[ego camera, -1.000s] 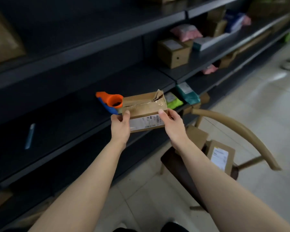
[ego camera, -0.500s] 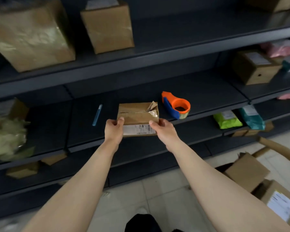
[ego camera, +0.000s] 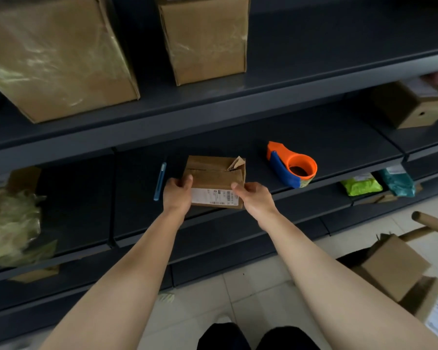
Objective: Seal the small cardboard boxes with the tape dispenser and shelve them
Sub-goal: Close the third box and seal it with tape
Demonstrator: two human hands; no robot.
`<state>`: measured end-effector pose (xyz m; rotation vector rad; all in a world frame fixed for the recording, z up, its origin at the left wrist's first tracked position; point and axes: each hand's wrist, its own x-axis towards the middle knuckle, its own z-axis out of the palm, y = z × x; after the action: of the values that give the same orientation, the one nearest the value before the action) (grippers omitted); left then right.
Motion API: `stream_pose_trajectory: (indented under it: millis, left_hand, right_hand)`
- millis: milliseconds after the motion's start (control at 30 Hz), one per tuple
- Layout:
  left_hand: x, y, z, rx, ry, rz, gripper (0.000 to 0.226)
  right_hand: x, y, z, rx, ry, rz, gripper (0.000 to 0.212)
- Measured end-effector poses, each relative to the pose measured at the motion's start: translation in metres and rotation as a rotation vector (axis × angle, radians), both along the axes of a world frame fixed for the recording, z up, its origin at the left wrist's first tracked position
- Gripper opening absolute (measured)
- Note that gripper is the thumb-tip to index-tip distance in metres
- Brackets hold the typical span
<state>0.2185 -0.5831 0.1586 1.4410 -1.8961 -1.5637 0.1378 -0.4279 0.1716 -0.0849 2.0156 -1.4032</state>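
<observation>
Head view: both hands grip one small cardboard box (ego camera: 214,181) at the front edge of the dark shelf (ego camera: 334,145). Left hand (ego camera: 176,195) is closed on its left end, right hand (ego camera: 257,198) on its right end, thumbs on top. A torn flap sticks up at its far right corner. Just left lies a blue pen (ego camera: 159,181); to the right, apart, sits the orange-and-blue tape dispenser (ego camera: 290,164).

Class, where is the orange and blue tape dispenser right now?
The orange and blue tape dispenser sits on the dark middle shelf, right of the small cardboard box held in both hands.
</observation>
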Motion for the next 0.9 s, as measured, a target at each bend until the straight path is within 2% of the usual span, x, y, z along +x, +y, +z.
stream_pose_trajectory:
  millis: [167, 233, 333, 433, 567, 667, 800, 900]
  left_hand:
    - [-0.01, 0.003, 0.01, -0.129, -0.027, 0.009, 0.044]
    - [-0.011, 0.004, 0.011, -0.249, -0.023, -0.056, 0.048]
    - [-0.015, 0.006, 0.012, -0.437, -0.02, -0.292, 0.06]
    - [-0.022, 0.012, 0.017, -0.438, -0.063, -0.426, 0.059]
    - [-0.024, 0.013, 0.016, -0.463, -0.068, -0.446, 0.041]
    - [-0.022, 0.011, 0.015, -0.455, -0.07, -0.442, 0.039]
    - [-0.022, 0.014, 0.015, -0.47, -0.101, -0.496, 0.045]
    - [-0.022, 0.013, 0.013, -0.495, -0.135, -0.541, 0.046]
  right_hand:
    - [-0.014, -0.003, 0.005, 0.03, 0.012, -0.022, 0.066]
    - [-0.021, -0.007, 0.008, 0.033, 0.022, -0.002, 0.062]
    - [-0.029, -0.013, 0.01, 0.046, -0.013, 0.004, 0.048]
    - [-0.037, -0.018, 0.01, 0.029, -0.104, -0.031, 0.045]
    - [-0.046, -0.014, 0.01, 0.023, -0.178, 0.009, 0.044]
    - [-0.056, -0.012, 0.016, -0.038, -0.319, 0.017, 0.038]
    - [-0.07, -0.028, 0.026, 0.0, -0.427, -0.03, 0.054]
    - [-0.075, -0.035, 0.031, 0.058, -0.436, -0.016, 0.038]
